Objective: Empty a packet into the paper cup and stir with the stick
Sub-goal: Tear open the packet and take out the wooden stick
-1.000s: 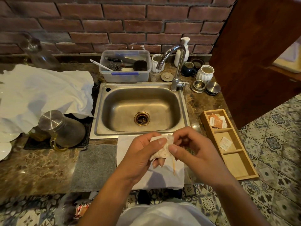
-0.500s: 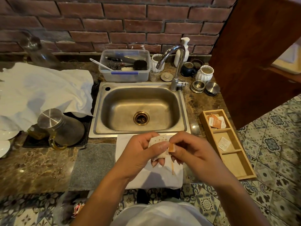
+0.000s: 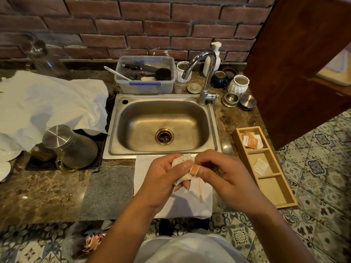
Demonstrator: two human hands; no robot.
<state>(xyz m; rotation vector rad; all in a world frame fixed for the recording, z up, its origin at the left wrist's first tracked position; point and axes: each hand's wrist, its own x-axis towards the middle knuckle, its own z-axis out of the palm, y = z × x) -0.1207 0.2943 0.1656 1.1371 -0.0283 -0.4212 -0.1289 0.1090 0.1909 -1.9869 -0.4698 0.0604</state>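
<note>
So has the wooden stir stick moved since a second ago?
No. The stir stick lies on the white cloth in front of the sink, same spot relative to the cloth's edge; only the camera shifted slightly.

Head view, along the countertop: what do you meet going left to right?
White cloth → steel-lidded jug → grey mat → sink → packet held in both hands → wooden tray.

The packet (image 3: pixel 182 168) is white with small dots, its torn corner orange. The stick (image 3: pixel 200 190) is pale wood on a white cloth (image 3: pixel 191 204). Red-brown brick wall (image 3: pixel 133 25), brown marbled counter (image 3: pixel 43 190) (glossy), grey mat (image 3: pixel 108 192), blue-patterned floor tiles (image 3: pixel 322 168).
</note>
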